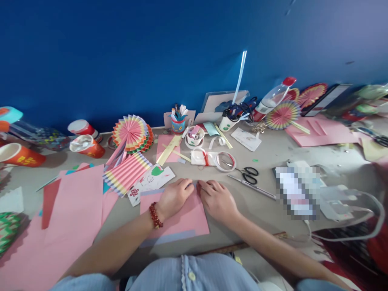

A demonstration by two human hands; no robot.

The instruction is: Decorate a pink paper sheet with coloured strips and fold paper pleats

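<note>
A pink sheet of paper (182,220) with pale lavender bands along its far and near edges lies flat on the table in front of me. My left hand (177,197) rests over its far part, fingers bent and pressed together at the far right corner; a red bead bracelet circles that wrist. From the right, my right hand (218,200) meets the same corner, its fingers curled onto the sheet's edge. The fingertips of both hands nearly touch, and the thumbs are mostly hidden. Left of the sheet lies a pleated striped paper (127,173), partly over a white drawn-on card (156,178).
Black-handled scissors (250,176), a craft knife (253,187) and a tape roll (226,161) lie beyond my right hand. A phone (295,194) with a cable is at right. Large pink sheets (75,202) cover the left. Paper fans (130,133), cups and a bottle (274,99) line the blue wall.
</note>
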